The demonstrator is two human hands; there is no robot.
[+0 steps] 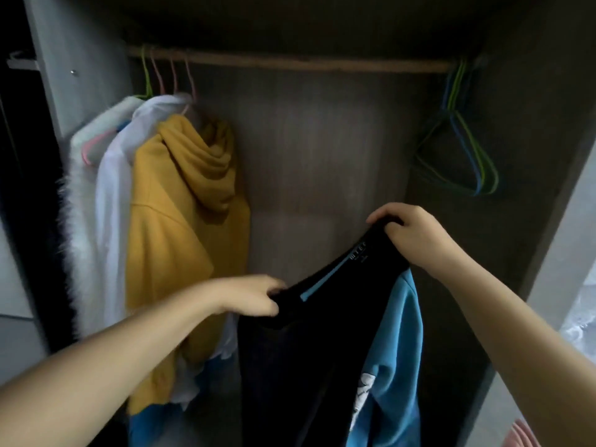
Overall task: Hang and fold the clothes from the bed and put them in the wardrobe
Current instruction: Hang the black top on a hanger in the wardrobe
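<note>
A black and blue shirt (pixel 325 343) hangs between my hands in front of the open wardrobe (pixel 322 150). My left hand (pixel 254 296) grips one shoulder of it, low and left. Higher and to the right, my right hand (pixel 409 235) pinches the other shoulder near the collar label. The blue part with a white print (pixel 393 359) drops down on the right side. Any hanger inside the shirt is hidden. The wooden rail (pixel 290 63) runs across the top, well above both hands.
On the rail's left end hang a yellow hoodie (pixel 180 227), a white garment (pixel 109 221) and a fluffy white one (pixel 75 188). Several bare green and blue hangers (pixel 458 150) hang at the right end. A pink thing (pixel 521 435) shows at the bottom right.
</note>
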